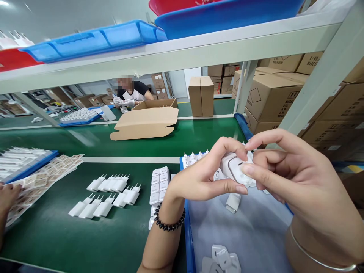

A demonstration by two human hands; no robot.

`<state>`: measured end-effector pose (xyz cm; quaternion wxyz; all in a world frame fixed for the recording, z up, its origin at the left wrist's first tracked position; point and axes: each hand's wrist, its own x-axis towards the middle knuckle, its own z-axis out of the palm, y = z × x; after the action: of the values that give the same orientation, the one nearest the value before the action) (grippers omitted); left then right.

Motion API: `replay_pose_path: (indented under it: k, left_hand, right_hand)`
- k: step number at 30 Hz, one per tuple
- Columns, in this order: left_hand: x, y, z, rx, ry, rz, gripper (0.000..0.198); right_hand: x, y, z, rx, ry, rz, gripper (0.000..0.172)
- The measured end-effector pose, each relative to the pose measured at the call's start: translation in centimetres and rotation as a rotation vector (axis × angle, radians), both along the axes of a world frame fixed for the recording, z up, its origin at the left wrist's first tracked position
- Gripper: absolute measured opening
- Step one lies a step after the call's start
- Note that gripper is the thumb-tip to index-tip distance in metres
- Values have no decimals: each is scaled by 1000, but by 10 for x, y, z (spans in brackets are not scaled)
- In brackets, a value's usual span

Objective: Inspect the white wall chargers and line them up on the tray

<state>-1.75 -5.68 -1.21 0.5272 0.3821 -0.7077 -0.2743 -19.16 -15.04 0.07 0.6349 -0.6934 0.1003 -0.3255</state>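
Observation:
My left hand [207, 172] and my right hand [287, 170] meet over a blue tray [188, 235] and both pinch one white charger plug [234, 168] between thumbs and fingertips. A black bead bracelet [168, 222] circles my left wrist, a thin silver bangle [313, 256] my right. Under the hands another white plug [233, 202] lies on the tray's pale lining, and more white plugs [222, 259] lie near the tray's front. A row of upright plugs [195, 156] stands at the tray's far edge.
White plugs [108, 195] lie in rows on the green belt [85, 235], with a column of plugs [159, 185] beside the tray. Another person's hand [7, 197] rests on label sheets [42, 176] at left. A seated co-worker [129, 93], open cardboard box [148, 119], stacked cartons [273, 94].

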Motion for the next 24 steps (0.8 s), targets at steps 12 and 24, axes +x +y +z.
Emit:
replay_pose_path:
  k: [12, 24]
  left_hand:
    - [2, -3, -2, 3, 68, -88, 50]
    - [9, -12, -11, 18, 53, 4, 30]
  right_hand:
    - [0, -3, -2, -40, -1, 32, 11]
    - [9, -1, -3, -51, -50, -50, 11]
